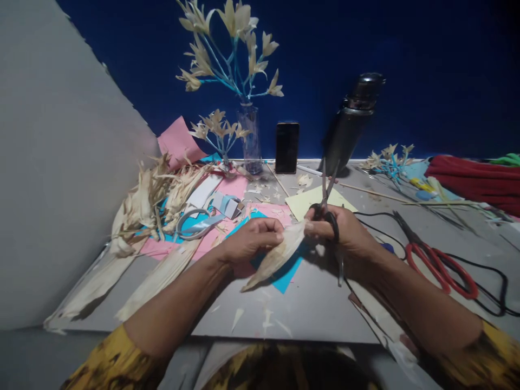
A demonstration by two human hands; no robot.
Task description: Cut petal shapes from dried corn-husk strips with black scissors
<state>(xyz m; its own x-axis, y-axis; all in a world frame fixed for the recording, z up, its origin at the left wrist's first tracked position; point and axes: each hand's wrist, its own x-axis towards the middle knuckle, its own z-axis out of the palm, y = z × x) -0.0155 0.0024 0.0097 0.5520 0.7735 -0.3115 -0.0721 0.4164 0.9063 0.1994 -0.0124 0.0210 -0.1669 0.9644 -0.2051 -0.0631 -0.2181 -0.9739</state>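
A pale dried corn husk piece (280,255) is stretched between my two hands over the table, its pointed end hanging down to the left. My left hand (252,238) pinches its upper edge between thumb and fingers. On the other side, my right hand (339,230) grips the husk's top end with thumb and forefinger. Black-handled scissors (325,201) also sit in the right hand, fingers through the loops, blades pointing up and slightly apart. Beneath the husk lies a blue paper sheet (286,279), partly hidden by it.
A heap of husks (148,200) and a tape roll (195,223) are at left. Behind stand a glass vase (252,141) of husk flowers, a phone (287,148) and a dark flask (351,127). Red-handled scissors (441,265) and a black cord (504,287) lie at right.
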